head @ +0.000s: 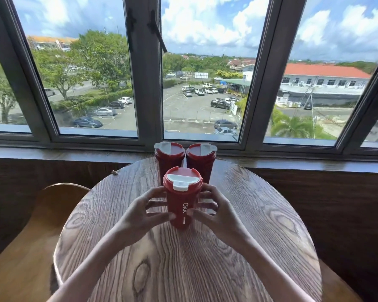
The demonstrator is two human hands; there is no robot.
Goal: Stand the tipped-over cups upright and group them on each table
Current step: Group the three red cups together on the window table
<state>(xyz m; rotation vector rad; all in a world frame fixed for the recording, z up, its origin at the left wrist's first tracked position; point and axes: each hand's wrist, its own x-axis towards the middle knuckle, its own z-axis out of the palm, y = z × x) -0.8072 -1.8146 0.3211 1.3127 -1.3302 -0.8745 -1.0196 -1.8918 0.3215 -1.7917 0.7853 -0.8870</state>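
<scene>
Red cup (pixel 182 203) stands gripped between spread fingers (pixel 156 202) of both hands on wooden table (pixel 249 247)

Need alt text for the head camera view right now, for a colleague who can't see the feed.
Both hands, left hand and right hand, hold the near red cup upright on a round wooden table. Two more red cups, the back left cup and the back right cup, stand side by side behind it, by a window overlooking a car park.

Rear cups (pixel 169 159) half hidden
</scene>
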